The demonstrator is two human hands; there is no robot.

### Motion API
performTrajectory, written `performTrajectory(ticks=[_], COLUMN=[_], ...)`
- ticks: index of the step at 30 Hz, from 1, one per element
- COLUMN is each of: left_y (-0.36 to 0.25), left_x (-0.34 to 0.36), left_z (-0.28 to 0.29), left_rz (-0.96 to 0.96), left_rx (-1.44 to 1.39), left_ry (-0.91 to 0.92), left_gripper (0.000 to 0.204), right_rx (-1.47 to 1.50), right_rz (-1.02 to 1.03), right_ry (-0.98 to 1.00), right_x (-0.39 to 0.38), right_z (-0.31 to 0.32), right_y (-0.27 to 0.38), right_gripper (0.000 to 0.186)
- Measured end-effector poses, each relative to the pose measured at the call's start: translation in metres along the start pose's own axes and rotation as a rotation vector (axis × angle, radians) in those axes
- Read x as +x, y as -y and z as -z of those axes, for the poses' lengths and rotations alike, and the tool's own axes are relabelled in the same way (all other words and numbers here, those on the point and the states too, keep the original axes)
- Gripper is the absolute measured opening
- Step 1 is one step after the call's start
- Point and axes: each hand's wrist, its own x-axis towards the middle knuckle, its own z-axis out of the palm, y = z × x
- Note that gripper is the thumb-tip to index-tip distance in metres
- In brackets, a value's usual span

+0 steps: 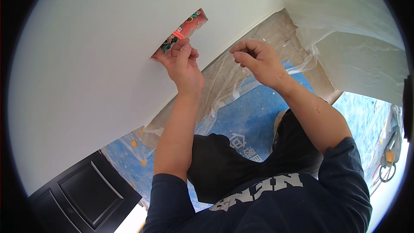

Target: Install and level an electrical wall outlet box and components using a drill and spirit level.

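Note:
A long narrow cutout [192, 28] in the white wall [95, 47] shows red boxes with green and other coloured wires. My left hand [181, 62] is at the lower end of this opening, its fingers curled against the boxes and wires; what they grip I cannot make out. To the right of the opening my right hand [256, 62] is raised in front of the wall's base, fingers curled toward the thumb; anything between the fingertips is too small to tell.
Clear plastic sheeting [353, 51] covers the right side. Below lie a brown floor strip [276, 30] and blue protective sheet [237, 112] under my legs. A black panelled door [88, 190] stands at lower left; a tool with a yellow part [390, 155] is at far right.

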Motion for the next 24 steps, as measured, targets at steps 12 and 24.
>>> performTrajectory(ticks=[12, 24], left_y=[0.0000, -0.0036], left_x=[-0.0029, -0.0001], left_z=[-0.0049, -0.0067], left_rz=[-0.052, 0.003], left_rx=[0.261, -0.001], left_ry=[-0.156, 0.138], left_gripper=[0.053, 0.066], right_rx=[-0.121, -0.188], right_rz=[-0.004, -0.035], right_ry=[0.078, 0.105], right_x=[0.0014, 0.0051], right_z=[0.0037, 0.0027], right_y=[-0.0003, -0.0006], right_gripper=[0.018, 0.017])
